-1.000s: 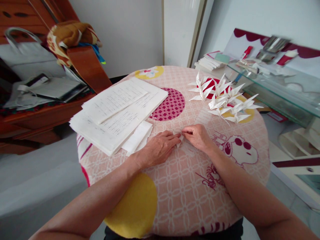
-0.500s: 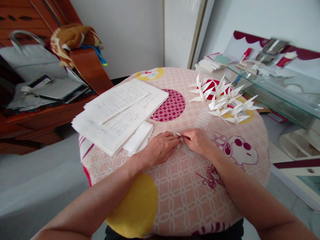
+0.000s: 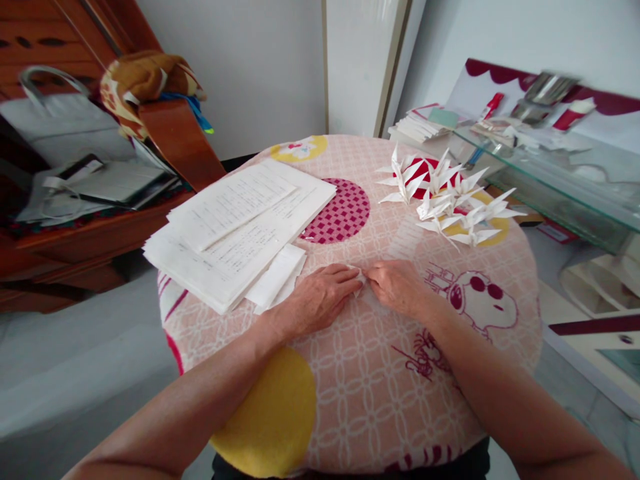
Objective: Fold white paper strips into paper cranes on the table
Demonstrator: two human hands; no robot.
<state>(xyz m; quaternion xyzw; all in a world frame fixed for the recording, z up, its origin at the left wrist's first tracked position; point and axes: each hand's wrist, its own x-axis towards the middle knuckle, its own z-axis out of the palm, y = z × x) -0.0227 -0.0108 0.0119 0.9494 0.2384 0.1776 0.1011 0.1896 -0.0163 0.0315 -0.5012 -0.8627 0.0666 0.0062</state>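
Both of my hands rest at the middle of a round table (image 3: 350,400) covered with a pink patterned cloth. My left hand (image 3: 320,298) lies with fingers pressed down on a small folded piece of white paper (image 3: 359,283). My right hand (image 3: 397,285) pinches the same paper from the right with fingers closed. Only a small corner of the paper shows between the fingertips. Several finished white paper cranes (image 3: 445,197) lie in a cluster at the far right of the table.
A stack of printed sheets (image 3: 240,227) with smaller cut squares lies at the left of the table. A wooden bench (image 3: 100,227) with papers and a bag stands to the left. A glass shelf (image 3: 560,173) with clutter stands to the right.
My right hand has slid a little to the left and lower onto the paper, so less of the paper shows. The left hand has hardly moved.
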